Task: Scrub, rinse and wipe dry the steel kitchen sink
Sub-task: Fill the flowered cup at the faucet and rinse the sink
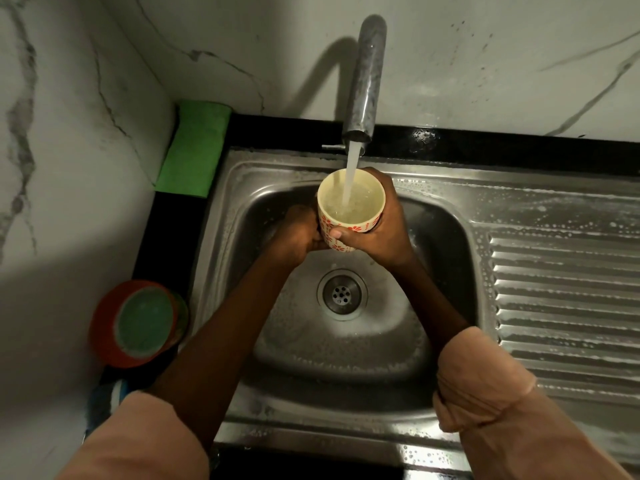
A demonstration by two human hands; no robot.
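**Two rolled sleeves, one cup filling at the tap**

Two rolled peach sleeves [485, 379] sit closest to the lens, one on each forearm, both arms reaching forward over the basin.

One steel sink [433, 244] spreads beneath and around both hands; its single bowl lies directly under them, and its one ribbed draining board [561, 306], beaded with suds, runs off beyond the right hand. One marble-patterned wall [485, 64] rises behind the hands and wraps round past the left hand. One steel tap [367, 77] arches down from above the hands, and a single stream of water [351, 178] falls from it.

One green cloth [194, 150] lies on the black ledge beyond and outboard of the left hand. One orange tub of green cleaning paste [138, 323] stands beside the left forearm, nearer the body than the hand.

One cream cup [349, 209] with red flower marks is held upright under the stream, partly full. The right hand [381, 226] wraps round its side, thumb across the front. The left hand [298, 237] curls against the cup's lower left side, gripping it. One round drain [342, 294] sits in the bowl below the hands, between the two forearms.
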